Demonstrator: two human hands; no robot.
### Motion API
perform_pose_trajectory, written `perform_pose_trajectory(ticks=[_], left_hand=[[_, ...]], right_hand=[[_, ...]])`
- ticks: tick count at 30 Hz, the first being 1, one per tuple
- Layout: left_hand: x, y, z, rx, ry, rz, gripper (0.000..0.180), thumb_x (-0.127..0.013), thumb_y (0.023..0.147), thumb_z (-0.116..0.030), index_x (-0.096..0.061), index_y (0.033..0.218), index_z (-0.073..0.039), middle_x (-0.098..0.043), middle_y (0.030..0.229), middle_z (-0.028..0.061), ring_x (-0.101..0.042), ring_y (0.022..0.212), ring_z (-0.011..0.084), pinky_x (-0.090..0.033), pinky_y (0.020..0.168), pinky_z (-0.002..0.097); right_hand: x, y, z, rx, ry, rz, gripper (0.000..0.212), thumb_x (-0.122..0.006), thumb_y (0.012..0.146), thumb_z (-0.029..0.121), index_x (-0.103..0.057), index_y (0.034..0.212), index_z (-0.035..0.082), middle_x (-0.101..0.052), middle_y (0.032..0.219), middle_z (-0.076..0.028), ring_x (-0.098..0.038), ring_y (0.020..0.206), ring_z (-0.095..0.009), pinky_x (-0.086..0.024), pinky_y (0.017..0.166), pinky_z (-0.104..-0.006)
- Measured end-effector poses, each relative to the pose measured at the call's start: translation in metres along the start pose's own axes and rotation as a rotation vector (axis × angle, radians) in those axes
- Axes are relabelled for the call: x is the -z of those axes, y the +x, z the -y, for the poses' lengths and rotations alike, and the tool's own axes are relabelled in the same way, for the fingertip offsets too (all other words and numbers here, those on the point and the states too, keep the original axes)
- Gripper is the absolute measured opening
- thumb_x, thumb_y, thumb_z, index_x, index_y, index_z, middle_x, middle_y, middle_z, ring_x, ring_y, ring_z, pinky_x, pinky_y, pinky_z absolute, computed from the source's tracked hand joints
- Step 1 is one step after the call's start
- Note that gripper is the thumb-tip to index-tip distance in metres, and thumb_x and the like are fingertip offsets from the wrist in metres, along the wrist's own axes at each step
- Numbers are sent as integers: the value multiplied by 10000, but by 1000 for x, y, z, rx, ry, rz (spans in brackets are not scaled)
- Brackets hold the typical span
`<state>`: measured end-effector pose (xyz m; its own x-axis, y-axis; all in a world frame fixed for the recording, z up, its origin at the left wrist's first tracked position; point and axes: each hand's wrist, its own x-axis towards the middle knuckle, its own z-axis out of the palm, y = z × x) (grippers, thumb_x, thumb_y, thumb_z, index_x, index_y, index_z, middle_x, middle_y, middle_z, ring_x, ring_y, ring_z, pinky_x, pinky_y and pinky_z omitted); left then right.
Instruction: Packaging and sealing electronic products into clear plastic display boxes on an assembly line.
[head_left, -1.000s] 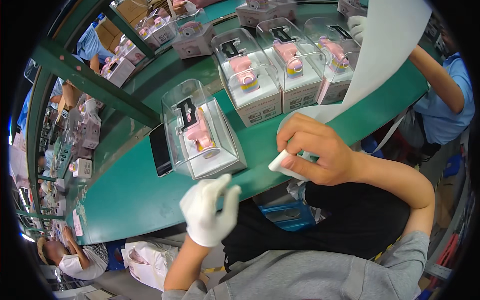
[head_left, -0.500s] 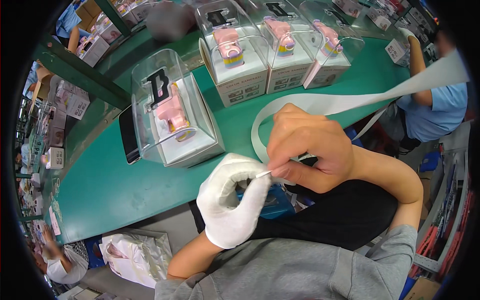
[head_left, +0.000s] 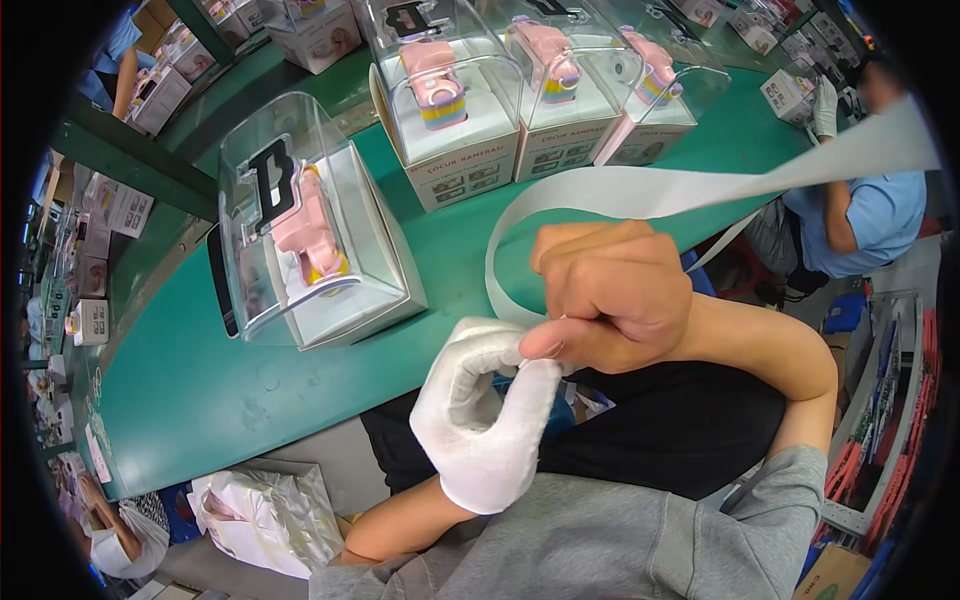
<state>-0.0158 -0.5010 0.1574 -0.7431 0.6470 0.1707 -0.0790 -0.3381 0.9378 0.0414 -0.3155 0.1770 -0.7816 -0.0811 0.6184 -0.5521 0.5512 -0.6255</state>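
My right hand (head_left: 610,295), bare, is closed in a fist on a long white paper strip (head_left: 690,190) that loops up from it and runs off to the upper right. My left hand (head_left: 485,415) wears a white glove; its thumb and fingers pinch at the strip's end, right under my right thumb. Both hands meet just off the near edge of the green table (head_left: 200,380). A clear plastic display box (head_left: 300,230) with a pink toy camera inside stands on the table to the left of my hands.
Three more boxed pink cameras (head_left: 455,100) stand in a row at the back of the table. A black flat object (head_left: 222,285) lies beside the nearest box. Another person in blue (head_left: 860,215) sits at the right. A white plastic bag (head_left: 260,510) lies below the table.
My gloved left hand rose from below the table to meet my right hand at the strip's end. The strip now curls into a loop, and the view has shifted closer.
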Motion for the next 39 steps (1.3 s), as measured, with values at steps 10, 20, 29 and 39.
perform_pose_trajectory(ticks=[10, 20, 29, 39], left_hand=[[19, -1, 3, 40, -88, -103, 216, -685, 874, 140, -652, 1054, 25, -666, 979, 122, -610, 841, 154, -489, 761, 275], [142, 100, -55, -1151, 1060, 233, 1097, -937, 636, -480, -423, 1502, -44, -467, 1466, 273, -511, 1318, 420, -446, 1040, 567], [158, 118, -37, -1060, 1039, 479, 1155, -1008, 522, -318, -426, 1490, -74, -510, 1476, 227, -503, 1363, 468, -377, 1133, 606], [164, 128, -41, -1142, 1050, 496, 1110, -999, 568, -203, -386, 1490, -118, -522, 1457, 215, -516, 1349, 460, -380, 1134, 600]], right_hand=[[-22, 4, -1, -78, 104, -96, 145, -770, 893, 40, -626, 874, 45, -685, 809, -63, -592, 636, -229, -453, 629, -354], [-49, 32, 2, 19, -367, 74, 156, -786, 836, 84, -631, 846, 72, -635, 773, -36, -526, 561, -206, -414, 527, -343], [-80, 55, -3, 39, -634, 199, 159, -736, 804, 161, -590, 776, 105, -593, 692, -11, -484, 472, -212, -385, 455, -344], [-85, 62, 1, 30, -775, 160, 241, -810, 796, 159, -582, 735, 108, -531, 555, -6, -417, 403, -219, -333, 421, -333]])
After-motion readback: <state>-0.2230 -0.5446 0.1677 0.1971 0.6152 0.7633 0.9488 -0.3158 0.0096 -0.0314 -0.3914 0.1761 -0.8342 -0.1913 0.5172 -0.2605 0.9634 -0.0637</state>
